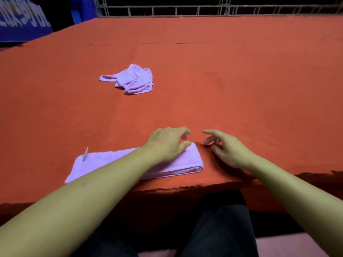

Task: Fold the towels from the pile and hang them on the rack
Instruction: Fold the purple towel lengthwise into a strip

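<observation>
Lying near the table's (241,80) front edge, the folded towel (111,162) is carrying the left hand (167,143), fingers loosely curled over its right end. Farther back is sitting a crumpled towel (131,79). Right of the folded towel, the right hand (225,149) is hovering, fingers apart, gripping nothing.

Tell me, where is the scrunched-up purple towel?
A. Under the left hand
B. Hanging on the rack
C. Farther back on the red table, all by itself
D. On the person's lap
C: the crumpled light-purple cloth towel lies alone farther back on the red felt-covered table, while the left hand rests on the flat folded light-purple towel near the front edge.
</observation>
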